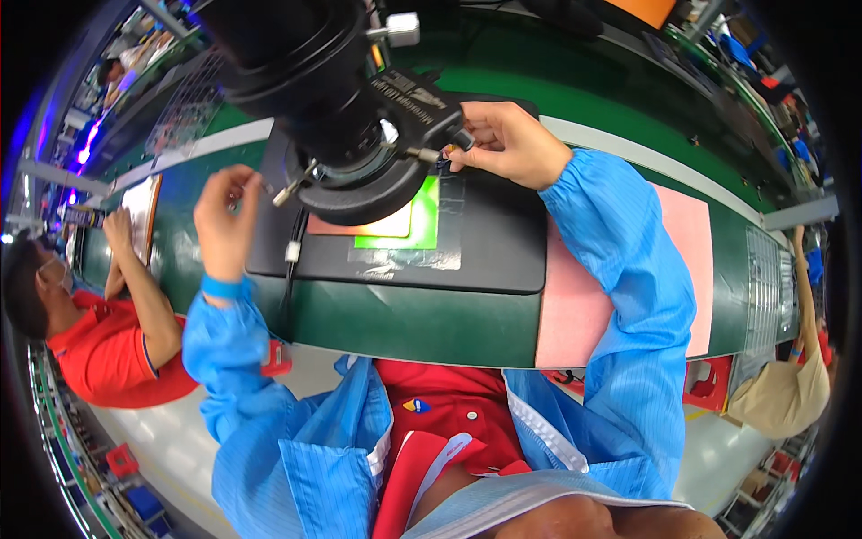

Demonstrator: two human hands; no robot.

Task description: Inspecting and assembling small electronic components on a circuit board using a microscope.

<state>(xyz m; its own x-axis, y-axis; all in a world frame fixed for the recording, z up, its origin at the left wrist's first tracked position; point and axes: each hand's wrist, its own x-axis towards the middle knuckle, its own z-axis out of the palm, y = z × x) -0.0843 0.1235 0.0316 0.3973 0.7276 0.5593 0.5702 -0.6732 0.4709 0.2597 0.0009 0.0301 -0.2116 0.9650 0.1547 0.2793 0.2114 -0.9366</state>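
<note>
A black microscope (292, 76) with a ring light (364, 193) round its lower end hangs over the bench. My right hand (516, 148) is closed at the ring light's right side, beside its small black box (417, 99) and a metal thumbscrew. Thumb and fingertips pinch something small and dark that I cannot make out. My left hand (224, 220) is raised left of the ring light, near another thumbscrew (285, 193). Its fingers are curled together and slightly blurred; what they hold, if anything, is unclear. Beneath the lens lie an orange-pink panel (359, 225) and a bright green sheet (426, 216).
The black microscope base (503, 242) rests on the green bench, with a pink mat (620, 287) to its right. A black cable (290, 269) with a white tag hangs at its left. A person in red (117, 346) works at left; another in beige (781, 395) sits at right.
</note>
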